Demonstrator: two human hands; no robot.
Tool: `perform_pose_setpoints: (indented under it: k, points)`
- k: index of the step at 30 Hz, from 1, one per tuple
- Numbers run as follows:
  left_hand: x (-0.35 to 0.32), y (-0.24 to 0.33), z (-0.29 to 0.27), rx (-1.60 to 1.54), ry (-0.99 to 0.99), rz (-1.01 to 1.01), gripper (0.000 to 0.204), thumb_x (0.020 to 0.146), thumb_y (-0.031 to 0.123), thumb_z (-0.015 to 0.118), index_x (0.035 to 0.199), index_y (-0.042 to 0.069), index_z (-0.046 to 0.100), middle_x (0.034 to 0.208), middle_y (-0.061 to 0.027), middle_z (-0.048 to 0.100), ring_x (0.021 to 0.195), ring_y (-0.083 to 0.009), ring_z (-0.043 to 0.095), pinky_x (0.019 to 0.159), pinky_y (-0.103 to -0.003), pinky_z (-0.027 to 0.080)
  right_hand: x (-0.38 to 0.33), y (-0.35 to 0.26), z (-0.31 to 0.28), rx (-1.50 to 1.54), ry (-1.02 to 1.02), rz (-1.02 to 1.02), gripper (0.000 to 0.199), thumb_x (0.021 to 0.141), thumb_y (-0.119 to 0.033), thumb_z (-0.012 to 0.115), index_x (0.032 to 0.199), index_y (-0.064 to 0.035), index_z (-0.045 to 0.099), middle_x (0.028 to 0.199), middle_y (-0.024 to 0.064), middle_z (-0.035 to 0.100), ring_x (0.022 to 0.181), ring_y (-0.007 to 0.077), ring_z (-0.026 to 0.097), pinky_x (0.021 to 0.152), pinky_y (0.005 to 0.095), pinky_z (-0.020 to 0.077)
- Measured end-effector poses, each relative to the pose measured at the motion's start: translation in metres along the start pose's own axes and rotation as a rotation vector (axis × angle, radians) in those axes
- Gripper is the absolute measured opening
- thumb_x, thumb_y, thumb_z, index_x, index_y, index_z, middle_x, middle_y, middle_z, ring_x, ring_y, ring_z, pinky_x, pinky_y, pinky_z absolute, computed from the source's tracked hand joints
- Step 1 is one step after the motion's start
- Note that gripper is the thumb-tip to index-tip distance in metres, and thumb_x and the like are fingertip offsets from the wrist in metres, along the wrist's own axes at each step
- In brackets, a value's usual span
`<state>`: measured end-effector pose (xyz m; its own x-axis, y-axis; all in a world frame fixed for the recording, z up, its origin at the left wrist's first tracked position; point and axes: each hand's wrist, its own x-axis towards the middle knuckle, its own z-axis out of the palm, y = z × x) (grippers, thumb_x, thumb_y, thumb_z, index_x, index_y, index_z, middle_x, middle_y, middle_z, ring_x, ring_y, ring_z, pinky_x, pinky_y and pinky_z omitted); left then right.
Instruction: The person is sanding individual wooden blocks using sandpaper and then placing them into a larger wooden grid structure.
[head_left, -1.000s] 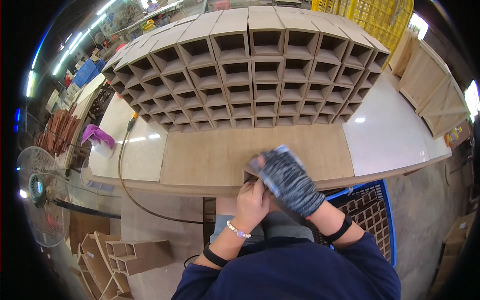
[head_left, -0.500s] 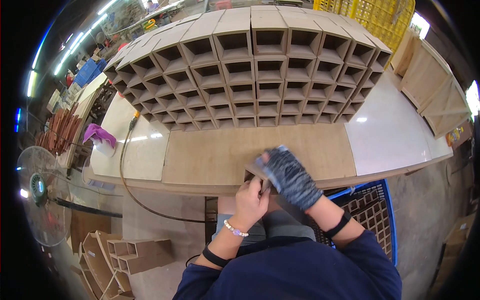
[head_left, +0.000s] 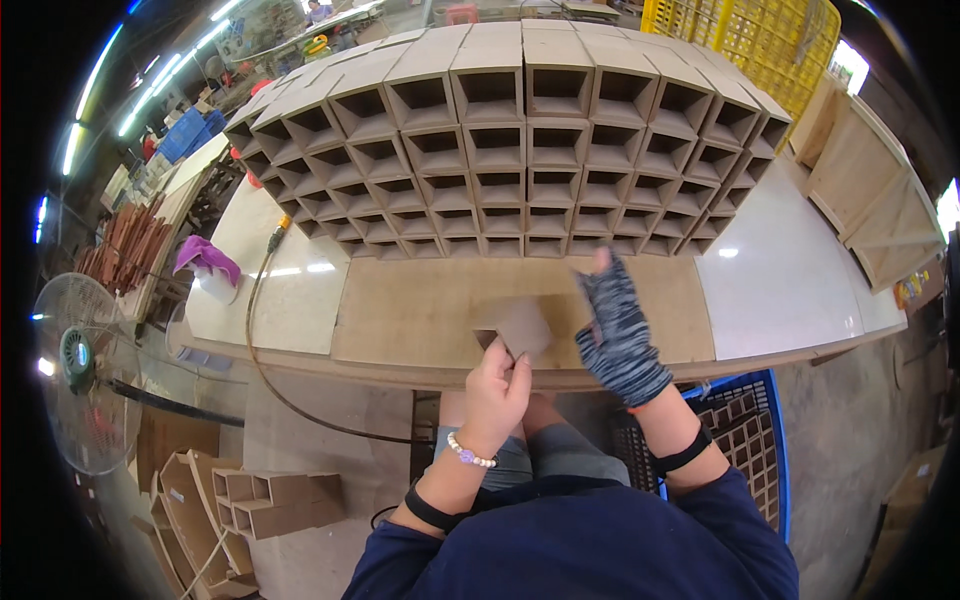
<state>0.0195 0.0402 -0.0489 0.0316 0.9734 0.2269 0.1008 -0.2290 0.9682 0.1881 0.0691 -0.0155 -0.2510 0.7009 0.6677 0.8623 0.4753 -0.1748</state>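
My left hand [head_left: 497, 392] pinches a small square brown box [head_left: 524, 327] by its near edge, above the front of the bench. The box is tilted, with a dark opening partly showing on its left. My right hand [head_left: 622, 335], in a grey and black fingerless glove, is raised to the right of the box, apart from it. Its fingertips are blurred; a thin greyish edge shows beside them, too smeared to name. Beyond both hands rises a wide stack of similar open square boxes [head_left: 500, 143], their openings facing me.
A plywood board [head_left: 420, 300] covers the middle of the white bench. At left lie an air hose [head_left: 249, 320] and a bottle with a purple cloth [head_left: 207, 258]. A blue crate [head_left: 775, 430] of boxes stands below right, a fan [head_left: 80, 360] at left, cartons [head_left: 190, 510] below left.
My right hand has lifted off the box and moved right and away from me. The box in my left hand has turned and risen slightly, showing a broad side.
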Motion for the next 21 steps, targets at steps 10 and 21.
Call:
perform_pose_setpoints:
  k: [10, 21]
  points:
    - [-0.007, -0.014, 0.005, 0.399, -0.044, 0.263, 0.037, 0.074, 0.004, 0.057, 0.108, -0.006, 0.047, 0.073, -0.0174, 0.058, 0.065, -0.0326, 0.057, 0.057, -0.039, 0.045, -0.010, 0.027, 0.048, -0.111, -0.157, -0.039, 0.027, 0.081, -0.017, 0.047, 0.104, -0.0046, 0.055, 0.111, 0.0144, 0.055, 0.106, 0.0267, 0.051, 0.093, 0.0390, 0.0364]
    - [-0.009, -0.019, 0.007, 0.535, -0.079, 0.405, 0.036, 0.071, 0.001, 0.057, 0.103, -0.010, 0.047, 0.070, -0.0193, 0.056, 0.068, -0.0354, 0.055, 0.066, -0.042, 0.045, -0.014, 0.023, 0.045, -0.099, -0.212, 0.022, 0.036, 0.079, -0.015, 0.048, 0.112, -0.0026, 0.051, 0.110, 0.0172, 0.055, 0.106, 0.0265, 0.051, 0.093, 0.0408, 0.0354]
